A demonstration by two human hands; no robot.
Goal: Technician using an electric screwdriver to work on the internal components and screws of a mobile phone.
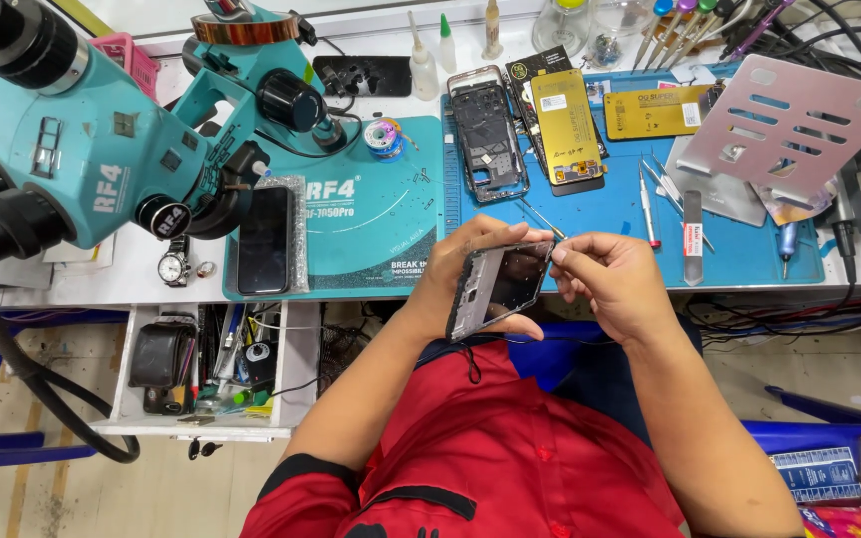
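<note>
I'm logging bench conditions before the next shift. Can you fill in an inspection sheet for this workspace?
Surface: white bench under teal mat and blue mat.
Job's things: opened phone, held above the bench edge.
Clutter: microscope, black phone, phone frame, wristwatch, screwdrivers, open drawer.
Grippers: left hand grips the phone; right hand pinches its top corner.
Cables: black cable.
Surroundings: tiled floor.
</note>
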